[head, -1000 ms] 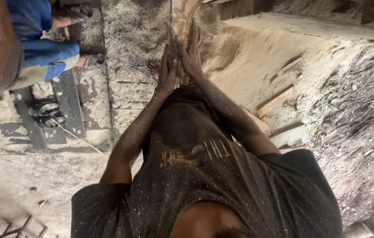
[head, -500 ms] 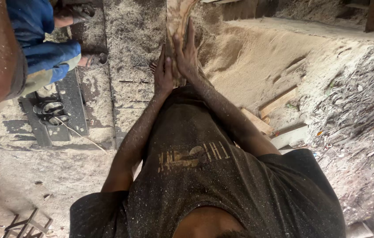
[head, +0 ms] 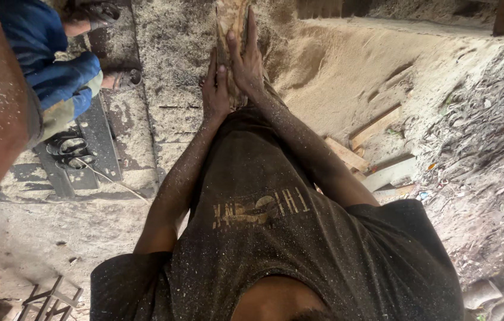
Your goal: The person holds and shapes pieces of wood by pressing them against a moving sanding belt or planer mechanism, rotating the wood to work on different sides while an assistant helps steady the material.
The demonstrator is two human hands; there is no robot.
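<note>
Looking straight down my arms here: my left hand [head: 215, 89] and right hand [head: 246, 62] both lie flat on a rough plank [head: 231, 18] standing out in front of me, fingers stretched out, not gripping. Sawdust [head: 335, 65] is heaped to the right, with offcuts [head: 377, 148] near it. Someone in blue trousers [head: 56, 77] stands left.

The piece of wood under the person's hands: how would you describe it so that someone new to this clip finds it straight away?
Start from the dark, sawdust-speckled shirt filling the lower frame and follow both bare arms up to the top centre. There the left hand and the right hand lie flat on a narrow, rough, pale wood piece. Unlike the loose offcuts in the sawdust at right, it runs off the top edge.
</note>
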